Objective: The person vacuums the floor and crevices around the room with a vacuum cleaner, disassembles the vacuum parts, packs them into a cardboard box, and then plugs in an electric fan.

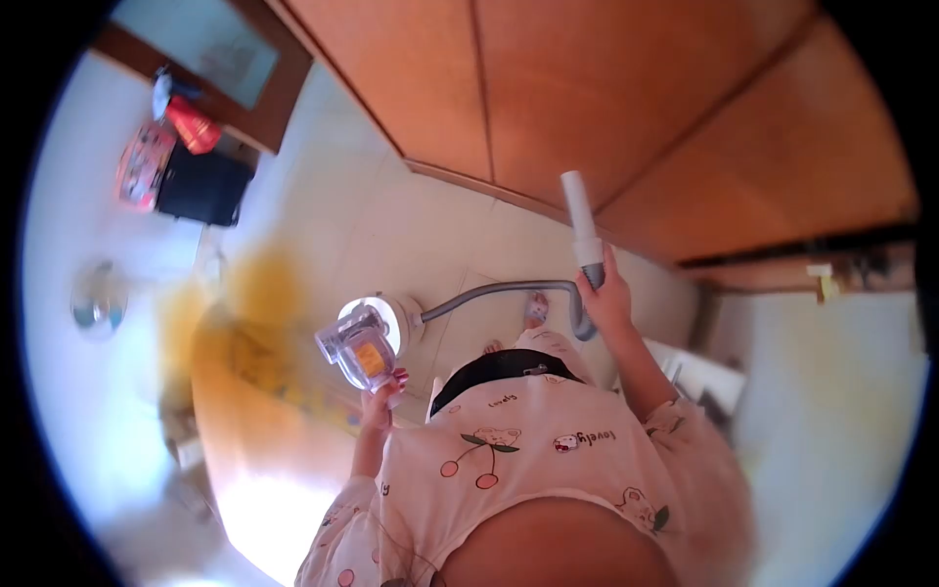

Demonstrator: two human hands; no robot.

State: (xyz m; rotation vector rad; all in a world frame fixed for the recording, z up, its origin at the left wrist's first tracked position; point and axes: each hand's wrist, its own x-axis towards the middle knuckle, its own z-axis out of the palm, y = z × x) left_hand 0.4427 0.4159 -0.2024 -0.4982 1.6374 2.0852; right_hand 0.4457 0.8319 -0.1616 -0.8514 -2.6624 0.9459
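My left hand (380,401) is closed around the lower end of a clear plastic nozzle head (362,354) with an orange label on it. Behind that head is a white round canister (403,321), partly covered by it. A grey flexible hose (499,288) runs from the canister over to my right hand (608,296). There my fingers are wrapped round the hose's grey end cuff, and a white tube (579,207) sticks up from it toward the wooden doors. The tube and the clear head are apart from each other.
Tall wooden cabinet doors (548,88) stand in front. On the left are a blurred yellow shape (264,284), a black box (203,186) and a red bag (192,125). My feet (536,309) are on the pale tiled floor (342,215). A white object (699,377) lies behind my right forearm.
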